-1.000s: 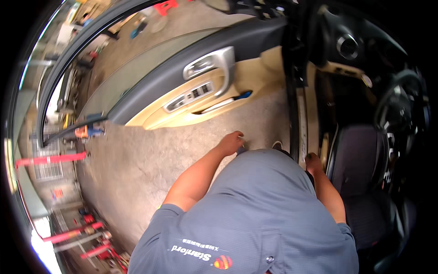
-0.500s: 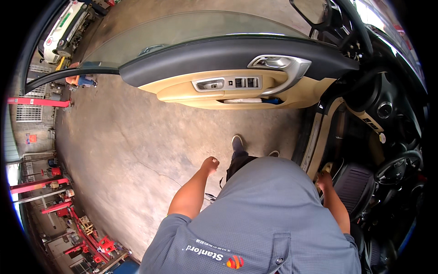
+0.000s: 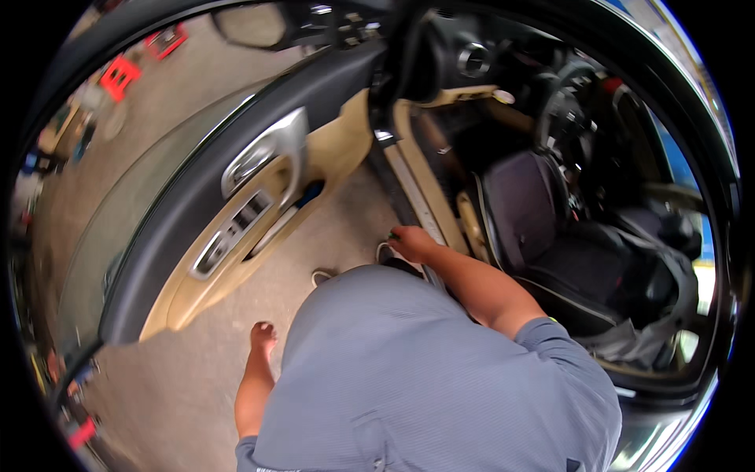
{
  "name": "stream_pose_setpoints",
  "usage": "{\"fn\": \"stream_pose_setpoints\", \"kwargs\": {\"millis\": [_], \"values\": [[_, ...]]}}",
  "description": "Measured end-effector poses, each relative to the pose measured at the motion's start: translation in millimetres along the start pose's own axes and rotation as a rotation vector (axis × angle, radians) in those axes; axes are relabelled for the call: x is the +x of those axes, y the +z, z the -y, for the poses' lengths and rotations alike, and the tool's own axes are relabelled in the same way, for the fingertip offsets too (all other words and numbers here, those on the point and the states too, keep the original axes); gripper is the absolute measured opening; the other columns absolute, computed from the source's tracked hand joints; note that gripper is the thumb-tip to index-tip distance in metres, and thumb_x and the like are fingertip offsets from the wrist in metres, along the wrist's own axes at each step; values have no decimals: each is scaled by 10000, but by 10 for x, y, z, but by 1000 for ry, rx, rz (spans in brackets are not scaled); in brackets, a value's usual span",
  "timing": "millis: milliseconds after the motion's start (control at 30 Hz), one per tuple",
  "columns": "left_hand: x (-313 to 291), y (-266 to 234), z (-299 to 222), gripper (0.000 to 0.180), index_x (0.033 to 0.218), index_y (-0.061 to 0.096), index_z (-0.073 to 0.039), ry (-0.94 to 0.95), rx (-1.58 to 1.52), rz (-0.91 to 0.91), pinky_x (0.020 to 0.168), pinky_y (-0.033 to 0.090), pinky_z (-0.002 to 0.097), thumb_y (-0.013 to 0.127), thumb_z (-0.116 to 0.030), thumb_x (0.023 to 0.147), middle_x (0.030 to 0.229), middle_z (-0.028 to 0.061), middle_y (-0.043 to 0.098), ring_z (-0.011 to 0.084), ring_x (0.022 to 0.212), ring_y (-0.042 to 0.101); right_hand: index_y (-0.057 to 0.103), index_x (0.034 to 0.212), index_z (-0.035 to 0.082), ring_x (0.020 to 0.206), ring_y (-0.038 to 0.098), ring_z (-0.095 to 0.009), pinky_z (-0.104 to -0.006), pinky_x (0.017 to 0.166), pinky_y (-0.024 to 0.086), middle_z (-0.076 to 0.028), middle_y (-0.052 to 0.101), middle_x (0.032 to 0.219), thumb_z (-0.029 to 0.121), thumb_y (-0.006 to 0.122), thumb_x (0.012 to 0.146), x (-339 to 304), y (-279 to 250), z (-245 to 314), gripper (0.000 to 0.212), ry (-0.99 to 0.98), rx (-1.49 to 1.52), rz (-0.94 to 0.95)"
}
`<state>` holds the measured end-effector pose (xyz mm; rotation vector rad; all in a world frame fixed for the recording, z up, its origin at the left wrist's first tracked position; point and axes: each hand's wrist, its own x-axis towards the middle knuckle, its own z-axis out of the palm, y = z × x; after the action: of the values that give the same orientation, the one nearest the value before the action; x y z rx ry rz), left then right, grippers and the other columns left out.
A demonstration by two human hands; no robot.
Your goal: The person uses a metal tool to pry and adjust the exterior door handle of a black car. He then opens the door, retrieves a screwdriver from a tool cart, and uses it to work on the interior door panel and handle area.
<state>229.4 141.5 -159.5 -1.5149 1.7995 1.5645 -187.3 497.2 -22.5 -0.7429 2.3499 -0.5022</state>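
My left hand (image 3: 264,336) hangs low at my left side, fingers loosely curled, with nothing seen in it. It is apart from the open car door (image 3: 236,275), whose beige and black inner panel has a silver handle (image 3: 255,161) and window switches (image 3: 233,234). In front of my body my right hand (image 3: 410,242) has its fingers closed. A small dark green bit shows at the fingertips, too small to name. That hand is beside the beige door sill (image 3: 421,193), near the edge of the black car seat (image 3: 523,200); whether it touches the sill I cannot tell.
The steering wheel (image 3: 565,118) lies beyond the seat. A grey cloth-like cover (image 3: 657,275) is draped at the seat's right. A side mirror (image 3: 252,27) juts out past the door. Red stools (image 3: 119,76) stand on the concrete floor at the far left.
My view has turned right, so the door swings to the left and the car interior fills the right. The right hand has come from beside the seat to the front of my body.
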Motion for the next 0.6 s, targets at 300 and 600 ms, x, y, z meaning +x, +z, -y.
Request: {"fn": "stream_pose_setpoints", "kwargs": {"millis": [300,600], "values": [[-176,244,-1122,159,1063,597,-25,100,208,-2,474,472,326,594,-101,923,783,114,637,193,602,602,668,1118,21,1101,612,-421,-478,930,492,-249,654,1166,310,557,918,-755,-108,-2007,368,641,26,-110],[-100,1187,-1356,326,1146,630,1,331,415,110,787,530,353,650,-199,889,921,137,687,240,866,657,674,1133,28,1093,628,-427,-487,913,510,-244,673,1135,206,540,912,-789,-633,-3844,313,832,-94,-175]]}}
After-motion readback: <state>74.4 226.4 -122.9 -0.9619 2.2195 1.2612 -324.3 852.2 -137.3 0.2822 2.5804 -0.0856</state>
